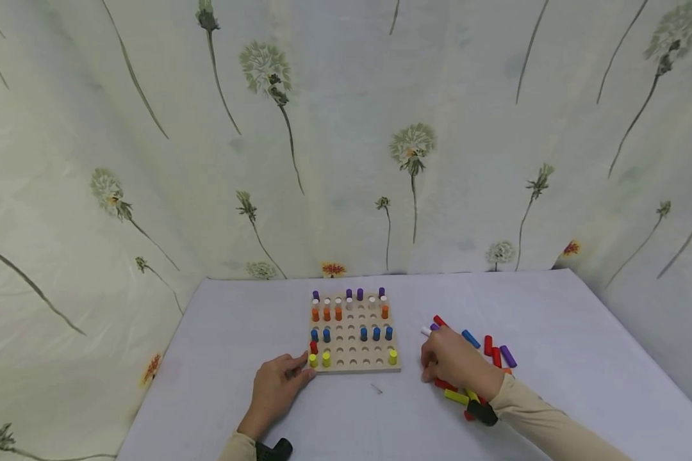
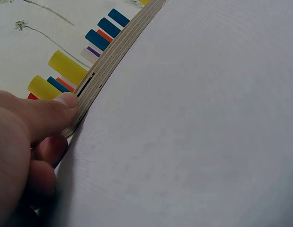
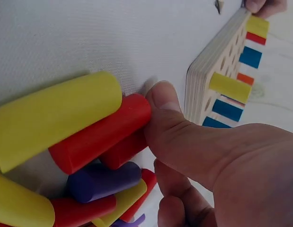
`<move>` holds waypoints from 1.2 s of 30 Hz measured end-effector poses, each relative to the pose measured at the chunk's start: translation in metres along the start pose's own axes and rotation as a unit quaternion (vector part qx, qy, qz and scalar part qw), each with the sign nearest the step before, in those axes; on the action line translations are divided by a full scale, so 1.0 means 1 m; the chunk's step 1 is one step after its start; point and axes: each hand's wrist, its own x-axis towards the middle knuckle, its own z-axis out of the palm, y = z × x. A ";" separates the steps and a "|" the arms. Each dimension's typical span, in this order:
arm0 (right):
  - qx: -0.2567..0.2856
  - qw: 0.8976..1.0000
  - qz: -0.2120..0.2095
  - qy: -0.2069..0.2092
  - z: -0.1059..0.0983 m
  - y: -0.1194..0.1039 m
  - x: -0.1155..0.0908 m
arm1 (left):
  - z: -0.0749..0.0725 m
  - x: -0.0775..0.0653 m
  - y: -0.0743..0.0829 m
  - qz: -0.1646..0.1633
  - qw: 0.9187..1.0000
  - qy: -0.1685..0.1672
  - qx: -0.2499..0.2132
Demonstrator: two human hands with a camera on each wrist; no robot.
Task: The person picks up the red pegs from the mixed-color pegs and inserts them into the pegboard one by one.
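A wooden pegboard [image 1: 353, 353] stands on the table with purple, white, orange, blue, red and yellow pegs upright in some of its holes. My left hand [image 1: 278, 386] grips its near left corner, the thumb [image 2: 66, 105] against the front edge beside a yellow peg [image 2: 42, 87]. To the right of the board, my right hand [image 1: 458, 363] is low over a pile of loose pegs. Its thumb tip is at the end of a red peg [image 3: 106, 130], beside a yellow peg [image 3: 61, 113]. Whether the partly hidden fingers hold anything is unclear.
Loose blue [image 1: 471, 339], purple [image 1: 508, 356] and red pegs [image 1: 488, 346] lie beyond the right hand. A small dark sliver [image 1: 377, 388] lies in front of the board. The white tabletop [image 1: 219, 346] meets a dandelion-print cloth [image 1: 334, 160] behind.
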 end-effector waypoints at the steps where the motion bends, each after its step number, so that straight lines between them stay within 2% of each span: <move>1: -0.002 1.000 -0.001 -0.001 0.001 0.001 0.000 | 0.000 0.000 0.000 0.001 1.000 0.001 0.000; 6: -0.016 1.000 0.008 -0.019 0.002 0.000 0.001 | 0.001 -0.001 -0.001 0.001 1.000 0.002 -0.003; 12: -0.007 0.998 0.034 -0.050 -0.002 -0.007 -0.001 | 0.002 -0.001 -0.002 0.002 1.000 -0.002 -0.009; 16: -0.001 0.998 0.039 -0.050 -0.004 -0.010 -0.003 | 0.002 -0.002 -0.001 0.001 1.000 0.000 -0.008; 21: 0.029 0.998 0.049 -0.030 -0.006 -0.013 -0.004 | 0.001 -0.001 -0.001 0.002 1.000 0.001 -0.007; 26: 0.028 0.999 0.024 -0.006 -0.007 -0.013 -0.005 | 0.001 -0.002 -0.001 0.001 1.000 -0.001 -0.003; 29: 0.045 0.999 0.027 0.006 -0.009 -0.013 -0.005 | 0.001 -0.002 -0.002 -0.004 1.000 -0.002 0.001; 36: 0.050 0.994 0.028 0.089 -0.016 -0.012 -0.003 | 0.002 0.001 -0.004 -0.006 1.000 -0.005 0.001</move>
